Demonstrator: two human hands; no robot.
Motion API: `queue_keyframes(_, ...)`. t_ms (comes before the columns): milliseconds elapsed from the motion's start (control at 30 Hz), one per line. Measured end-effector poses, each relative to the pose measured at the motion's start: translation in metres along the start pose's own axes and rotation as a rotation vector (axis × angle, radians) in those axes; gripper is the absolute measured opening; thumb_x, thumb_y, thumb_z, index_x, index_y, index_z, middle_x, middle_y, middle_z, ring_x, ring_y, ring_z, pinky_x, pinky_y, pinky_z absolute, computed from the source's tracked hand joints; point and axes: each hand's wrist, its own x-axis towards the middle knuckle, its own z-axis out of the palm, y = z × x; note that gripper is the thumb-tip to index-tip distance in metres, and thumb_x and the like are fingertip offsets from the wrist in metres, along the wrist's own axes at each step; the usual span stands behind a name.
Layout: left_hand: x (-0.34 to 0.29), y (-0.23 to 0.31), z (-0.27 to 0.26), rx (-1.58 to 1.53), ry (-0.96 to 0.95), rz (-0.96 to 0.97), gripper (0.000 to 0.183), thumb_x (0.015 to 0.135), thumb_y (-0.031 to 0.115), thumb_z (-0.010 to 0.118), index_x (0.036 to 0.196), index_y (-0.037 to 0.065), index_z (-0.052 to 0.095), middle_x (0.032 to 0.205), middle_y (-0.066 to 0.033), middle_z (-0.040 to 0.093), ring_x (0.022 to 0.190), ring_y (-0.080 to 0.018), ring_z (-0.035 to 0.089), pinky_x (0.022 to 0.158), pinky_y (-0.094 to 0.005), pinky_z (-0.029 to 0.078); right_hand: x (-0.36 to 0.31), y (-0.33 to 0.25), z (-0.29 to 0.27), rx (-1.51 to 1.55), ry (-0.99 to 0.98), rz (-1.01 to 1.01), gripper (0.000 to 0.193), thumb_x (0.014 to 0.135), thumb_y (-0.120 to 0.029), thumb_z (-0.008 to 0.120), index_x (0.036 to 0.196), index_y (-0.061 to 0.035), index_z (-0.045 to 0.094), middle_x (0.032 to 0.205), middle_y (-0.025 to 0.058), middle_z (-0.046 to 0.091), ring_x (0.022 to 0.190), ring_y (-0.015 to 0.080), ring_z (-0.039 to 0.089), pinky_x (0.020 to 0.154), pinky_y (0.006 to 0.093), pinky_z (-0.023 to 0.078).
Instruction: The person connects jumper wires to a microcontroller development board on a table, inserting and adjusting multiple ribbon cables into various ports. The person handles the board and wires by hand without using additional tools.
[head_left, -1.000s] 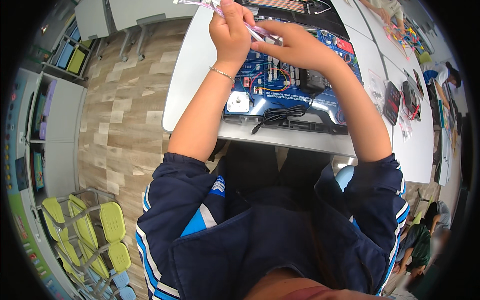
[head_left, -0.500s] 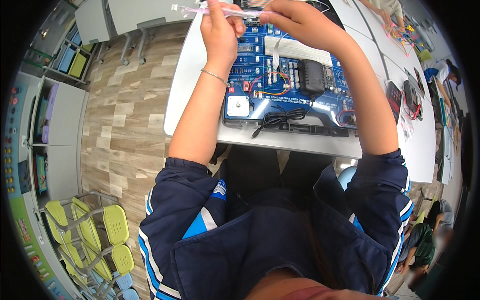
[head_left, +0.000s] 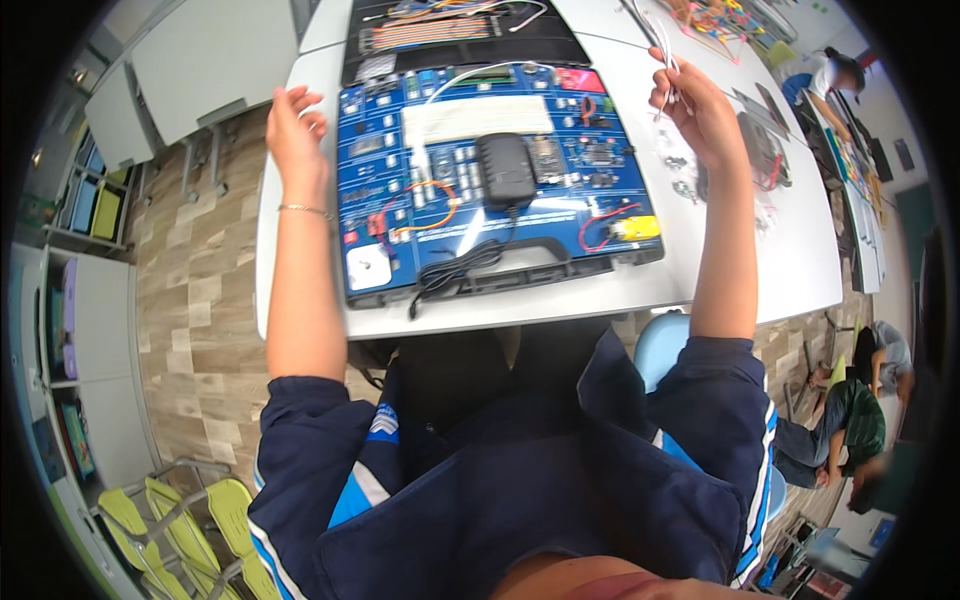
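On the table lies a blue electronics training board in an open black case. A white breadboard, a black power adapter with a coiled cord, and red, orange and yellow jumper wires sit on it. My left hand hovers left of the board, fingers loosely bent and apart, with nothing visible in it. Out past the board's right side, my right hand is closed on a thin bundle of white wires. Its fingertips are partly blurred.
Ribbon wires lie in the case lid at the back. Small plastic bags and a dark meter-like device rest on the table's right. Green chairs stand at lower left. Other people are at the right.
My hands have moved apart, the left one outward to the left, the right one to the right with the wires. The pinkish-white bundle is no longer stretched between them. The view has shifted.
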Motion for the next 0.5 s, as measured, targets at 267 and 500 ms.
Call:
queue_keyframes(267, 0.015, -0.036, -0.023, 0.156, -0.041, -0.05, 0.041, 0.103, 0.038, 0.051, 0.112, -0.002, 0.058, 0.1, -0.0104, 0.065, 0.074, -0.011, 0.058, 0.064, -0.0235, 0.049, -0.014, 0.041, -0.036, 0.159, 0.16, 0.262, 0.042, 0.104, -0.029, 0.045, 0.129, 0.0035, 0.055, 0.068, -0.0053, 0.038, 0.056, 0.0045, 0.034, 0.047, 0.0208, 0.029)
queue_keyframes(500, 0.021, -0.035, -0.015, 0.129, -0.096, -0.03, 0.053, 0.103, 0.033, 0.049, 0.132, -0.011, 0.046, 0.129, -0.0247, 0.057, 0.123, -0.0289, 0.056, 0.104, -0.0343, 0.046, -0.027, 0.055, -0.025, -0.563, 0.272, 0.367, 0.034, 0.098, -0.022, 0.058, 0.121, 0.0004, 0.066, 0.085, 0.0026, 0.066, 0.072, 0.0102, 0.061, 0.065, 0.0254, 0.057)
